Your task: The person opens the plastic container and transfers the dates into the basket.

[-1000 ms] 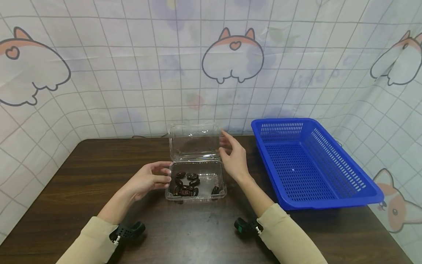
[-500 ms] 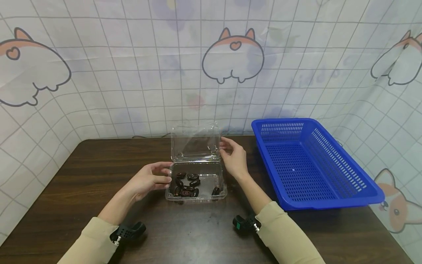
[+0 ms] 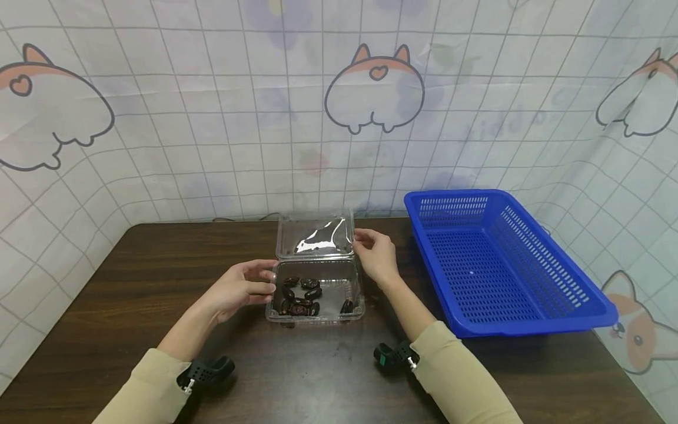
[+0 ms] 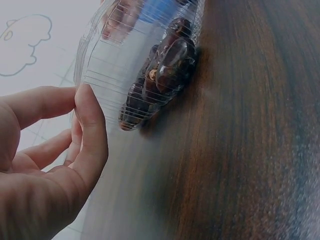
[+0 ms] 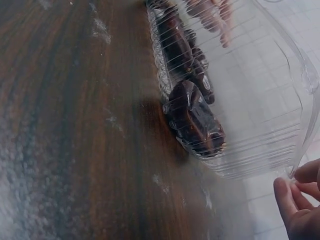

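Note:
A clear plastic clamshell box [image 3: 339,288] stands on the table with its lid [image 3: 313,235] swung back toward the wall. Inside lie several dark brown dates [image 3: 299,308], mostly on the left, with a little group at the right front corner. My left hand [image 3: 233,288] pinches the box's left rim between thumb and fingertips; the left wrist view shows the fingertips [image 4: 86,97] at that edge. At the lid's right edge, my right hand [image 3: 377,254] pinches the plastic, and its fingers [image 5: 285,195] show at the box's far corner in the right wrist view.
A blue perforated plastic basket [image 3: 529,325] stands to the right of my right hand. The dark wooden table [image 3: 159,277] ends at a wall [image 3: 238,147] hung with a gridded, dog-patterned sheet.
The lid has tilted further back and lies lower, with a bright glare on it. My right hand has come down slightly with the lid's edge. The left hand stays put.

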The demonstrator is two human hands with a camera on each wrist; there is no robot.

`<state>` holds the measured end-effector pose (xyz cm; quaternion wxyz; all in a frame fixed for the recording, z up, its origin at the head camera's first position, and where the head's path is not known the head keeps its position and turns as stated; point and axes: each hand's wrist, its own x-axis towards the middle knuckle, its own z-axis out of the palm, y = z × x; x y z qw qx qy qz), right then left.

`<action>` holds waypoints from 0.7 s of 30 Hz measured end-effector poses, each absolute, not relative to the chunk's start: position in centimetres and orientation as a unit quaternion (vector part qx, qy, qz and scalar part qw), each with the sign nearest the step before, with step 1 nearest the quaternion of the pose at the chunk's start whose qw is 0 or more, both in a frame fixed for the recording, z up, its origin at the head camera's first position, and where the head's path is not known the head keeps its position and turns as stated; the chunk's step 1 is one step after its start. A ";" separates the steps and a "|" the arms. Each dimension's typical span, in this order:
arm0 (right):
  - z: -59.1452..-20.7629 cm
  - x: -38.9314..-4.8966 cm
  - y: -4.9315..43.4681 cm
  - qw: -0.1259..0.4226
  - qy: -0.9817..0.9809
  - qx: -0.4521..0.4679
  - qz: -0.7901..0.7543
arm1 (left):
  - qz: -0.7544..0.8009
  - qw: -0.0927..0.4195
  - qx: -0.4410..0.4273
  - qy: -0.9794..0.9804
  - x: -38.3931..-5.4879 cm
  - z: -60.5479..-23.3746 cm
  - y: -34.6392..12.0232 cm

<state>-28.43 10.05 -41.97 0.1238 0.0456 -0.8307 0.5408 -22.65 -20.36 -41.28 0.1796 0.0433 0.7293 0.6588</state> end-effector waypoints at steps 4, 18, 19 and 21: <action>-42.1 -28.3 10.1 0.092 -0.830 0.032 0.550 | 0.657 0.180 0.044 0.730 -22.7 -41.3 -20.4; -42.5 -27.8 10.4 0.048 -0.829 0.017 0.557 | 0.658 0.184 0.042 0.729 -22.7 -41.4 -20.5; -42.5 -27.8 10.4 0.051 -0.829 0.019 0.557 | 0.658 0.184 0.041 0.729 -22.7 -41.5 -20.5; -42.5 -27.7 10.5 0.054 -0.828 0.019 0.557 | 0.660 0.183 0.041 0.727 -22.7 -41.5 -20.5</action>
